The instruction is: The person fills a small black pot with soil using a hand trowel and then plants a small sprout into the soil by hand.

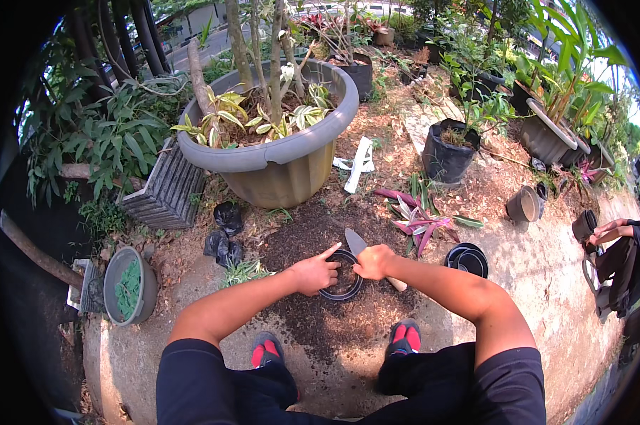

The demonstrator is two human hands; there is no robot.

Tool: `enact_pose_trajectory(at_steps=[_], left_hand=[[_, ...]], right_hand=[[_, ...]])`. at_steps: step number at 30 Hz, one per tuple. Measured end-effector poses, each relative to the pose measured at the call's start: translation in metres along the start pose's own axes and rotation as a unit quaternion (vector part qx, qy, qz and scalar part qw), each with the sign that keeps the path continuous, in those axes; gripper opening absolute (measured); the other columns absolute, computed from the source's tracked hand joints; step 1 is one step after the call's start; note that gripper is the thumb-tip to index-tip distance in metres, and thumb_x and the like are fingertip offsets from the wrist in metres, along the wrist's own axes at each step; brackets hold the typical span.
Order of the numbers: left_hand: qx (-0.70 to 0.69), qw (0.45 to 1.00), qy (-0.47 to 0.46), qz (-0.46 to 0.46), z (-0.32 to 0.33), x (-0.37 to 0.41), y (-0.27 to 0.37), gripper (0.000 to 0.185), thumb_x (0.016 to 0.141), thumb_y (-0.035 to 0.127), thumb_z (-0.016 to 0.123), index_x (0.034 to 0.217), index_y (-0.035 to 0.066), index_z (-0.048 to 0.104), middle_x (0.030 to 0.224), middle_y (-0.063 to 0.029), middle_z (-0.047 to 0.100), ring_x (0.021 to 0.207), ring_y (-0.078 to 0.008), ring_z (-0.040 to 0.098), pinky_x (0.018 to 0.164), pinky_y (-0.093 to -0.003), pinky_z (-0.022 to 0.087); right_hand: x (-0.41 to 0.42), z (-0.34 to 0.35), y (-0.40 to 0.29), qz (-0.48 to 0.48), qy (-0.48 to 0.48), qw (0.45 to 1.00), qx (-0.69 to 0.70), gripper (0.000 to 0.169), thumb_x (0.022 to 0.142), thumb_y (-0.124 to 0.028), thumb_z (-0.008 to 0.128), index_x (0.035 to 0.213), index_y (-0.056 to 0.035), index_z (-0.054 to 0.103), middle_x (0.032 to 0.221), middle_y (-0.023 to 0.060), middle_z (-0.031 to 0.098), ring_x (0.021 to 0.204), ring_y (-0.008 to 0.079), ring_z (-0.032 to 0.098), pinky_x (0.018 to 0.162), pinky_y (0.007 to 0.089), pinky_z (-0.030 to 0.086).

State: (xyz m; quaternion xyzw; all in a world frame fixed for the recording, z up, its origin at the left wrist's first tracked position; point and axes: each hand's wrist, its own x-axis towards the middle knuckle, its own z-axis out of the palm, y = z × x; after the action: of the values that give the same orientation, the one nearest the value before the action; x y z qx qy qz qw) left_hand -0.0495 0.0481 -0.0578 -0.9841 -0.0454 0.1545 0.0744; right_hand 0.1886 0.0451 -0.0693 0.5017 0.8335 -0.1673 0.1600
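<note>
A round black plastic plant pot (pixel 342 296) stands on dark loose soil (pixel 299 239) between my feet, with soil inside it. My left hand (pixel 313 272) is at the pot's left rim, its fingers curled over the edge and its index finger stretched out along the far side. In my right hand (pixel 376 262) is a garden trowel (pixel 355 241), held around its pale handle; the metal blade points away from me, just beyond the pot's right rim. The fingertips of that hand touch or nearly touch the rim. Uprooted purple-and-green plants (pixel 421 220) lie beyond the trowel.
Nested black pots (pixel 466 260) stand to the right. A large grey planter (pixel 277 180) with small trees rises ahead. Black plastic bags (pixel 228 215) and a tub (pixel 149 297) holding green material are on the left. At far right, another person (pixel 625 265) holds a dark pot (pixel 584 224).
</note>
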Motion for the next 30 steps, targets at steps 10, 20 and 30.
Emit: enact_pose_trajectory(at_steps=[10,20,30], left_hand=[[-0.103,0.992,0.067,-0.002,0.029,0.006,0.014,0.086,0.075,0.037,0.081,0.149,0.004,0.052,0.151,-0.0143,0.057,0.144,-0.0294,0.05,0.129,-0.0543,0.02],[-0.098,0.995,-0.001,-0.028,0.027,0.013,0.006,0.056,0.075,0.042,0.08,0.115,0.004,0.072,0.11,-0.0097,0.072,0.11,-0.028,0.066,0.101,-0.0417,0.051],[-0.055,0.994,0.091,-0.027,0.046,0.003,0.006,0.072,0.079,0.049,0.077,0.132,0.001,0.067,0.133,-0.0105,0.07,0.121,-0.0268,0.064,0.108,-0.0447,0.047]], right_hand=[[-0.002,-0.01,-0.008,0.002,-0.023,1.0,-0.004,0.049,0.099,-0.043,0.048,0.107,-0.006,0.079,0.111,0.0203,0.076,0.109,0.036,0.073,0.097,0.0477,0.057],[-0.003,-0.015,-0.01,0.026,-0.045,0.999,0.0,0.05,0.1,-0.043,0.047,0.112,-0.0055,0.078,0.116,0.0193,0.075,0.114,0.0345,0.071,0.1,0.0462,0.056],[0.007,-0.009,-0.008,0.011,-0.014,0.999,-0.031,0.052,0.099,-0.048,0.048,0.102,-0.0059,0.079,0.107,0.0205,0.076,0.106,0.0375,0.073,0.093,0.0487,0.058]])
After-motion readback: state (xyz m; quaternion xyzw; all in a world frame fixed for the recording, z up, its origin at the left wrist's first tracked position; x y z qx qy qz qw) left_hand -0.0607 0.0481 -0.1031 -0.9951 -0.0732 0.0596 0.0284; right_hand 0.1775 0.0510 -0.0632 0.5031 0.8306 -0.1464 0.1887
